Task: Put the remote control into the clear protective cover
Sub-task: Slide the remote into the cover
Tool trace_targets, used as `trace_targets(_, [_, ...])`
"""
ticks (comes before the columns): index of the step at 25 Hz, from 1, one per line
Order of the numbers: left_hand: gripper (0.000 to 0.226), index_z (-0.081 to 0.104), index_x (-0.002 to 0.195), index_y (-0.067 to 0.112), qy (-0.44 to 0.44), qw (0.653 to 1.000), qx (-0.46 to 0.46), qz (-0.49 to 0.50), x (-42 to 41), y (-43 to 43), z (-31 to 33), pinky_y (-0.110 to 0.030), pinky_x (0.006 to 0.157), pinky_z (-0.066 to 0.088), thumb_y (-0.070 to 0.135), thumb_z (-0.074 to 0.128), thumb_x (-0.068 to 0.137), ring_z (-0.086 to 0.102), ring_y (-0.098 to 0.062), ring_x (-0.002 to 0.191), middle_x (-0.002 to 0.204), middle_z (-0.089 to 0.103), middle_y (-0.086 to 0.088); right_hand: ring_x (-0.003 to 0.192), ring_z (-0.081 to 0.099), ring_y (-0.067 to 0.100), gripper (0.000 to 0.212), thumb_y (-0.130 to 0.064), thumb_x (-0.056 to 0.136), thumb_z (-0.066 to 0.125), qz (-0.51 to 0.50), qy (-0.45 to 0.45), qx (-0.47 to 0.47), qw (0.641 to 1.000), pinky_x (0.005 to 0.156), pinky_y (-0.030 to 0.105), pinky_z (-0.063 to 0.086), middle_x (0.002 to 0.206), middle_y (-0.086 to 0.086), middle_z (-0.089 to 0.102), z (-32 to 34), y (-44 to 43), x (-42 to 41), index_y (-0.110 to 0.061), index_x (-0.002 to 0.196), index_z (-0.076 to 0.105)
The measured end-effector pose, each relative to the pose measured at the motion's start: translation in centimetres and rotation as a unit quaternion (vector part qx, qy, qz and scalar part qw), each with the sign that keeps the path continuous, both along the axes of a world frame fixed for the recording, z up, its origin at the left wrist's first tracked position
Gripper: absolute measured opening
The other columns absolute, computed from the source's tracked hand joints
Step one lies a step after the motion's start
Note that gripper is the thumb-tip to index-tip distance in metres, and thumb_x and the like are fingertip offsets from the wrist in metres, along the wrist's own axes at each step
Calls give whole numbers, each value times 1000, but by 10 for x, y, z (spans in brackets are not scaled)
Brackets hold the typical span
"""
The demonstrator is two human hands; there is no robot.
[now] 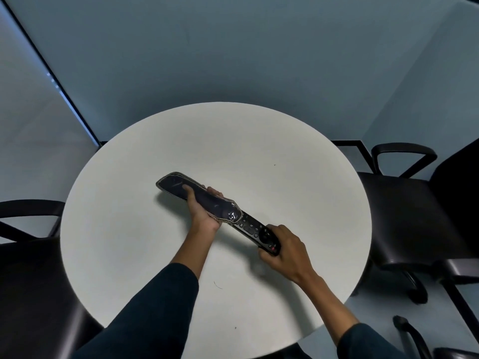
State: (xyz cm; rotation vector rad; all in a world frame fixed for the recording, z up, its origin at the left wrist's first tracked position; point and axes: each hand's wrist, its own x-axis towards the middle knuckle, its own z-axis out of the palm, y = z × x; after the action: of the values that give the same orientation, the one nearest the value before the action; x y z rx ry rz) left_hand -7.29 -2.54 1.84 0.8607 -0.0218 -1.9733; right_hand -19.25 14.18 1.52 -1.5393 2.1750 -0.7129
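seen from above, looking down over a round white counter (155,255) in a grey-walled room. held over the middle of the counter, a long black remote control (255,230) with small grey buttons, lying on a diagonal from upper left to lower right. upper part of the remote control already inside a clear plastic protective cover (193,196) with a pale dotted edge; lower part, with the buttons, a round dial and a red button, sticking out of the cover's open end. left hand (204,211) wrapped around the cover from below near its open end, thumb pressed on the top face, fingers (215,190) curled over the far edge and clamped on the cover. right hand (286,251) closed around the bare lower end of the remote control, fingers clamped on its sides, thumb near the dial. both arms in dark long sleeves (155,312), pushed back from the wrists. hard to tell whether the far tip of the cover touches the counter or hangs just above it. around the counter, black office chairs with armrests: one at the left edge (31,281), one at the right (409,200).
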Motion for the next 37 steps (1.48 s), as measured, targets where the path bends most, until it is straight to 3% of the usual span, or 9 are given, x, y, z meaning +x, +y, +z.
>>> trace_targets(4, [41,53,67,19,0,1000,-25,-11,-5,12,-2,-22,54,46,58,52,80,56,-11,41,48,58,4,88,61,25,66,-50,56,43,-10,-27,-15,999,67,25,37,100,5,65,7,-4,9,-17,112,58])
trace_targets(9, [35,52,68,19,-4,998,-50,-37,-9,16,1,-23,52,43,52,58,78,55,-10,44,53,57,4,89,63,26,58,-31,68,68,-60,-81,-13,995,69,26,41,103,1,69,19,-12,25,-20,120,45])
trace_targets(17, [28,53,65,14,4,994,-43,-103,-26,36,5,-19,50,47,34,57,83,56,-9,42,51,59,4,85,64,31,65,-28,69,69,-104,-95,14,990,67,32,45,98,8,69,39,-29,44,-15,124,36])
trace_targets(19, [26,53,64,15,-3,995,-25,-99,-18,30,8,-19,49,47,31,57,84,55,-10,40,48,58,3,82,62,24,70,-21,68,75,-58,-219,55,972,68,30,48,99,5,64,44,-26,31,-17,126,36])
trace_targets(21, [26,51,64,14,10,996,7,-87,-9,19,8,-16,48,48,28,56,85,55,-10,38,45,58,2,87,62,16,76,-10,65,78,15,-396,86,914,73,24,51,104,0,62,48,-18,14,-21,129,38])
trace_targets(23, [27,50,63,15,9,997,17,-81,-2,11,6,-16,47,49,29,53,86,56,-11,37,43,58,2,92,64,10,72,-3,62,73,75,-476,88,872,79,20,51,110,-4,64,45,-12,2,-27,125,45])
trace_targets(30, [20,51,68,13,14,994,19,-106,0,8,8,-17,50,49,23,55,84,58,-10,42,47,59,0,91,66,-1,63,10,63,74,59,-432,-2,900,82,20,54,108,-11,65,32,-16,10,-37,103,59])
trace_targets(34, [17,51,68,12,17,992,10,-123,1,10,10,-17,51,50,19,54,83,59,-11,42,48,60,0,80,65,-7,60,14,59,75,19,-422,-35,906,68,12,53,100,-13,65,32,-15,17,-31,96,61])
trace_targets(37, [14,52,70,11,16,989,-5,-145,0,16,9,-18,52,51,16,53,83,60,-11,45,51,61,-1,77,65,0,58,12,55,78,-13,-411,-56,910,66,17,53,96,-11,65,30,-15,24,-29,92,61])
